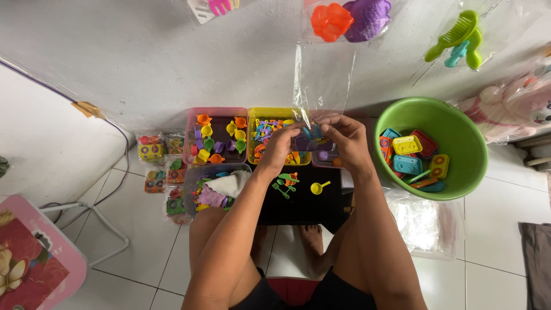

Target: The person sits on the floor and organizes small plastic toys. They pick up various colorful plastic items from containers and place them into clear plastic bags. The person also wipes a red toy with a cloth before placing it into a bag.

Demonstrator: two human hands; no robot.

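Note:
My left hand (279, 148) and my right hand (344, 139) are raised together over the bins, both pinching the mouth of a clear plastic bag (322, 77) that stands up between them. Small blue and purple toy pieces (313, 135) show inside the bag between my fingers. Below my hands a black board (298, 198) across my knees carries a yellow toy ladle (319, 186), a green toy fork (280, 190) and a few other small utensils.
A pink bin (217, 138) of toy cups and a yellow bin (270, 131) of small utensils stand by the wall. A green basin (427, 146) with toy trays is right. Filled packets (163, 172) lie left, empty bags (422, 227) right.

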